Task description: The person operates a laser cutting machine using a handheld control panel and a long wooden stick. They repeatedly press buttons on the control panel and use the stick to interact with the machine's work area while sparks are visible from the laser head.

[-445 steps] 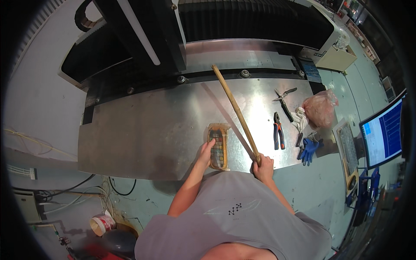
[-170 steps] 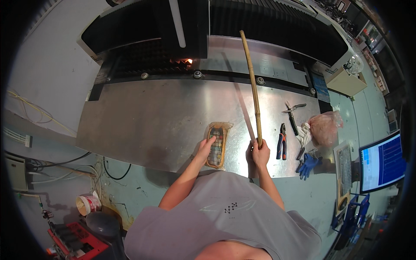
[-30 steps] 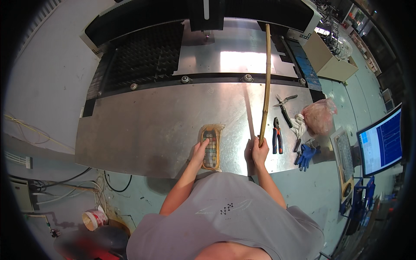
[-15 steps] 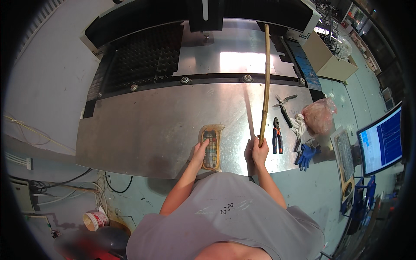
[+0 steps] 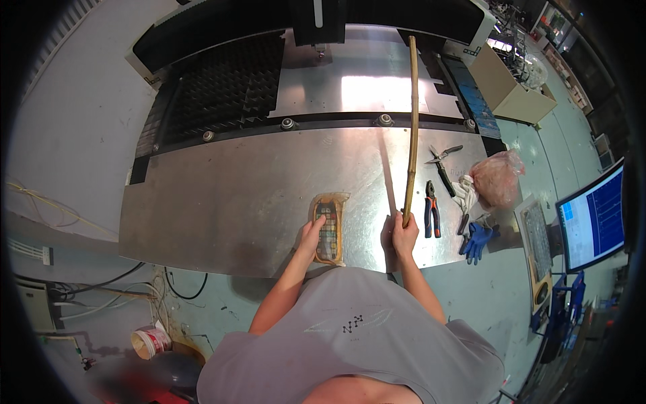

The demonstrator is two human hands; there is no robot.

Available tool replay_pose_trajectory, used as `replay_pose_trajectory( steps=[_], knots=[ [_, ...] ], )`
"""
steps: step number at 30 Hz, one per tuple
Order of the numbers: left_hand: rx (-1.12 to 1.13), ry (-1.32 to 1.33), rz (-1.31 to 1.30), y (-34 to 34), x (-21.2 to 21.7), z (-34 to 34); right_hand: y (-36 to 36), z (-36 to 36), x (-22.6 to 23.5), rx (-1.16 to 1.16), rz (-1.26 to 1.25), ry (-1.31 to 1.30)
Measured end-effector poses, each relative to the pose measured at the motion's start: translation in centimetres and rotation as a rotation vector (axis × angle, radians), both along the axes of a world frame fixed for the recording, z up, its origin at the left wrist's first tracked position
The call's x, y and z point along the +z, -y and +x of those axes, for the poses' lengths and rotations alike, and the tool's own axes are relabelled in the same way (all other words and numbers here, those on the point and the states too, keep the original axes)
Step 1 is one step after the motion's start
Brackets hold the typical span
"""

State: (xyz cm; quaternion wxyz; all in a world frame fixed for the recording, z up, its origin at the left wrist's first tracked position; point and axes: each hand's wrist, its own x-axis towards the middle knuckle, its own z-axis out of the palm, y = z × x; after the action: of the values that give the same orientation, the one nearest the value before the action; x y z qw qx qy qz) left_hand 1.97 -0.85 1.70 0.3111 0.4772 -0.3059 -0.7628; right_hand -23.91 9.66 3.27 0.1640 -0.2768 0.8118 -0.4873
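Note:
My left hand (image 5: 309, 241) grips the left side of a remote control (image 5: 328, 232) with rows of coloured buttons, in a yellowed clear wrapping. The thumb lies over its buttons; the other fingers are mostly hidden. In my right hand (image 5: 405, 237) is the lower end of a long bamboo stick (image 5: 412, 128), with the fingers wrapped round it. The stick points away from me, over the metal sheet (image 5: 222, 202) toward the machine, and casts a shadow to its left. Right of that hand lie pliers (image 5: 431, 212) with dark blue and orange handles.
A machine gantry (image 5: 222, 37) with a central head spans the far side, above a slatted bed (image 5: 222, 94). At right are another cutting tool (image 5: 442, 172), a white glove (image 5: 464, 194), a blue glove (image 5: 478, 241), a pinkish plastic bag (image 5: 496, 178), a keyboard (image 5: 535, 236) and a monitor (image 5: 592, 219).
Almost nothing differs. The view has shifted very slightly; both hands keep their hold on the remote control and the bamboo stick.

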Motion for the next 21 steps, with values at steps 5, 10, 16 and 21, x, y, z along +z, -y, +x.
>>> replay_pose_trajectory(
  steps=[5, 10, 16, 21],
  knots=[
    [-0.007, 0.009, -0.005, -0.06, 0.50, -0.03, -0.08, -0.14, -0.15, 0.013, 0.036, 0.017],
    [0.001, 0.006, -0.001, -0.15, 0.82, -0.02, -0.05, -0.14, -0.28, 0.014, 0.023, -0.004],
    [0.001, 0.023, 0.000, -0.11, 0.58, -0.03, -0.06, -0.15, -0.18, 0.013, 0.039, 0.007],
    [-0.006, 0.001, -0.004, -0.15, 0.21, 0.02, 0.00, -0.08, -0.10, 0.007, 0.031, 0.015]
  ],
)
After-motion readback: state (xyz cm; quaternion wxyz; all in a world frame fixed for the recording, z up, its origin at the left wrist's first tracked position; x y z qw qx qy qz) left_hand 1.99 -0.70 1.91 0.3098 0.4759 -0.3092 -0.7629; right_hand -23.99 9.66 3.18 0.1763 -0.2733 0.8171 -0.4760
